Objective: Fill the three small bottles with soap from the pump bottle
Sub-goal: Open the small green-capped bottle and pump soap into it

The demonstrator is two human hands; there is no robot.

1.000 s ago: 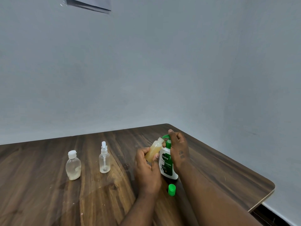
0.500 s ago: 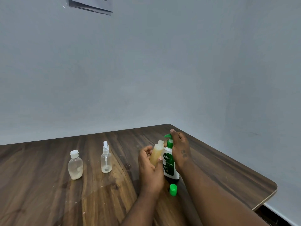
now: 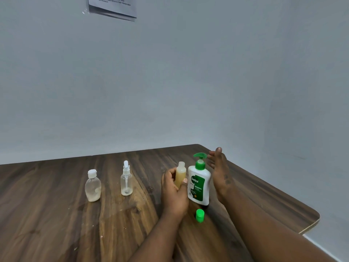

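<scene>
Left fingers: the fingers (image 3: pixel 169 176) of the left hand (image 3: pixel 174 191) curl round the lower body of the open small bottle (image 3: pixel 180 172), holding it upright.
Right fingers: straight and spread (image 3: pixel 217 154); the right hand (image 3: pixel 220 173) stands edge-up just right of the pump head, holding nothing and apparently not touching it.
Held bottle: uncapped, yellowish soap well up its body, just beside the left flank of the pump bottle (image 3: pixel 199 186); its mouth sits lower than the spout and a little left of it.
Pump bottle: upright toward the far right corner of the surface (image 3: pixel 56 214).
Green cap: (image 3: pixel 199 215) on the surface in front of the pump bottle, between the two forearms.
Other bottles: spray bottle (image 3: pixel 126 181) and flip-cap bottle (image 3: pixel 93 187) stand capped, well apart to the left, nearly empty.
Risk, spill: the mouth is not under the spout, so a press now would likely drop soap onto the fingers or surface.
Risk, overflow: the held bottle looks nearly full.
Risk, cap: a drawn-back forearm could knock it away.
</scene>
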